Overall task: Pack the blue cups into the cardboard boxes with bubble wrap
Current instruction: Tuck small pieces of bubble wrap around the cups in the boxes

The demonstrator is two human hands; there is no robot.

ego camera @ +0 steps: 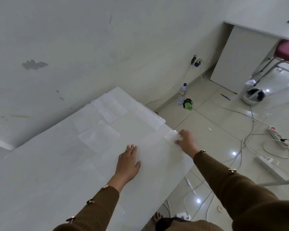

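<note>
one white table [48,172], two hands. left hand [128,161] lies flat on the table's middle, fingers straight. right hand [187,140] pinches one bubble wrap piece [171,136] at the table's right edge. about four bubble wrap sheets [98,136] lie flat at the table's far end; exact count unclear.

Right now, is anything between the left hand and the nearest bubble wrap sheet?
Nothing visible: only bare table lies between the left hand and the nearest sheet. The right hand grips another piece at the table's edge.
</note>
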